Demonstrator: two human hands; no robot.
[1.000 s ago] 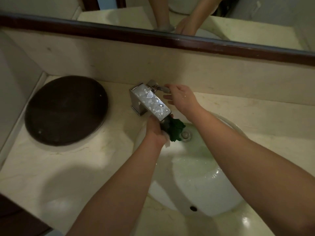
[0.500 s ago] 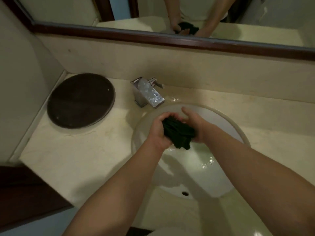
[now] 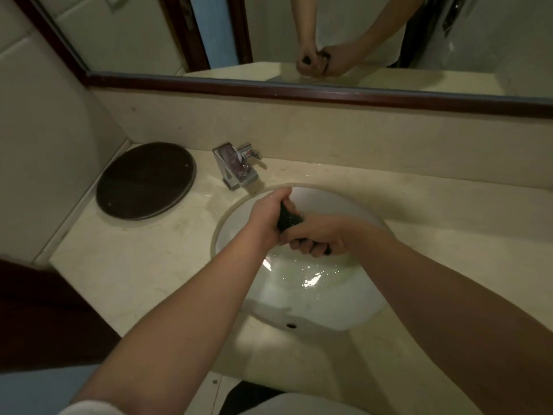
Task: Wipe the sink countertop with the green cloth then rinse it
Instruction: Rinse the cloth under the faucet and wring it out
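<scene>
The green cloth (image 3: 288,218) looks dark and is bunched into a tight roll above the white sink basin (image 3: 353,307). My left hand (image 3: 267,215) grips its upper end and my right hand (image 3: 318,238) grips its lower end, both fists curled round it. Most of the cloth is hidden inside the two fists. Water shimmers in the bottom of the basin below my hands. The chrome faucet (image 3: 236,167) stands at the basin's far left rim, with no stream visible from it.
A dark round board (image 3: 145,181) lies on the beige countertop (image 3: 134,265) to the left. A backsplash and a framed mirror (image 3: 329,34) rise behind the sink. A wall closes the left side. Wet patches glisten near the faucet.
My right hand left the faucet handle and joined the left on the cloth. Both hands drew back from the spout to the basin's middle, and the loose cloth became a tight roll between them.
</scene>
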